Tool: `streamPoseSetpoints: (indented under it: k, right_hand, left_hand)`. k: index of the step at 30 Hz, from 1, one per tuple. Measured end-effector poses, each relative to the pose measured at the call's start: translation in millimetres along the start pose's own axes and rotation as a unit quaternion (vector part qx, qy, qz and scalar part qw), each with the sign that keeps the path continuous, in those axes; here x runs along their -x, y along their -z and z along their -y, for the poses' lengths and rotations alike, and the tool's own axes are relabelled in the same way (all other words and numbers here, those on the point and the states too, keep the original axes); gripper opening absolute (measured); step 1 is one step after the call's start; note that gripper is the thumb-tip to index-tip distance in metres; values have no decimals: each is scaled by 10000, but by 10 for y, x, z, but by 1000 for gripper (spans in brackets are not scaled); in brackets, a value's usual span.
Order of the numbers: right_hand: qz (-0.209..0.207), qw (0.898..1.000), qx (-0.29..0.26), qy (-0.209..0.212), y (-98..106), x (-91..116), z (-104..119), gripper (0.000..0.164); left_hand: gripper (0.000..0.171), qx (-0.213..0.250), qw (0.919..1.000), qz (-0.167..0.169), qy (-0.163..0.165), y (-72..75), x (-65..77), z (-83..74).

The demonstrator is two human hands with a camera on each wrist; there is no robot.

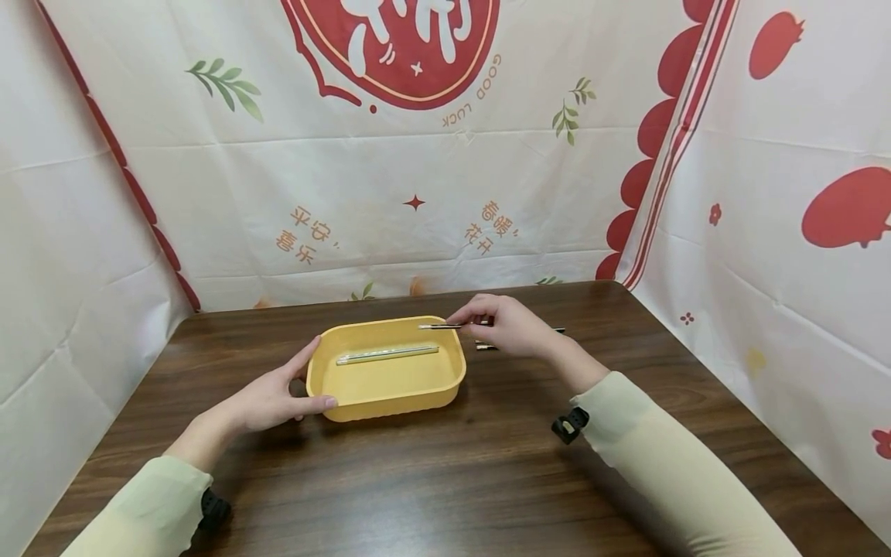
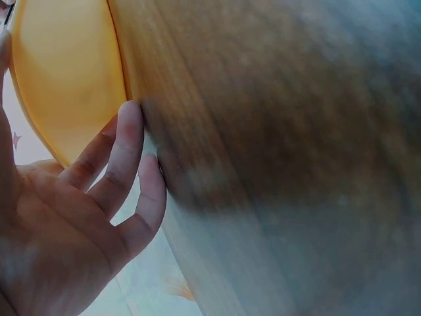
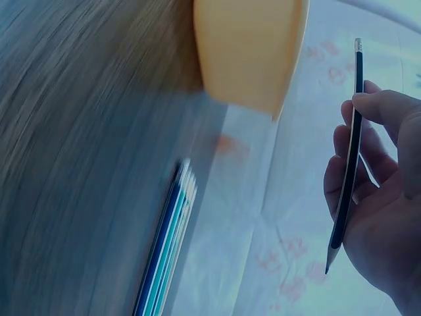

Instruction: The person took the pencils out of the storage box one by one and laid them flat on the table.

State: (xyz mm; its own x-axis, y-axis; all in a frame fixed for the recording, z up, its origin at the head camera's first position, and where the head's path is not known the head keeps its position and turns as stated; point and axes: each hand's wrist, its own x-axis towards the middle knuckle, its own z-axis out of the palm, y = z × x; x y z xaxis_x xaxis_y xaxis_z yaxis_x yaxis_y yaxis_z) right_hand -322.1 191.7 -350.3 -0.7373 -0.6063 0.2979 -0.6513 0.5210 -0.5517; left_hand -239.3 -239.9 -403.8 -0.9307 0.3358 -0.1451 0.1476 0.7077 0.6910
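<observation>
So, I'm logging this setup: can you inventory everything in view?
Table: one, brown, foreground
Box: one, yellow, on table
Boxed pencils: count unclear, pale, inside box
Loose pencils: several, bluish, right of box
Held pencil: one, black, near box's right rim
Cloth: count unclear, printed white, behind and beside table
Sleeves: two, pale green, foreground
Wrist devices: two, black, at sleeve ends
Left grip: one, bare, at box's left end
Right grip: one, bare, pinching held pencil

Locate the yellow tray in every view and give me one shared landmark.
Head: yellow tray just left of centre, below the middle.
Left wrist: top left, cut off by the upper edge.
Right wrist: top, slightly right of centre, also cut off above.
Shared landmark: wooden tabletop.
</observation>
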Motion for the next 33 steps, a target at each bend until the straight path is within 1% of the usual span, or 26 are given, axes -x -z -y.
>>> streamPoseSetpoints:
  k: [6,11,15,20,25,28,33]
  right_hand:
    - [-193,9996,149,-155,200,188,-183,22]
    - [-388,9981,251,-418,338,317,-318,21]
    - [-425,9962,294,-707,405,402,-436,22]
    - [-274,9943,314,-985,440,472,-578,22]
    - [22,9932,226,-1138,425,504,-717,23]
    - [173,9925,206,-1196,400,517,-798,24]
    - [395,9911,198,-1256,351,538,-873,24]
  left_hand:
    - [122,43,10000,-3,29,4,-8,3]
    - [122,63,10000,6,10,1,-10,-2]
    - [123,34,10000,14,24,6,-7,-9]
    - [123,-18,10000,2,77,10,-11,-9]
    - [123,-18,10000,2,81,3,-11,0]
    - [123,-10,10000,1,71,5,-8,-2]
    - [123,1,10000,18,88,4,-13,5]
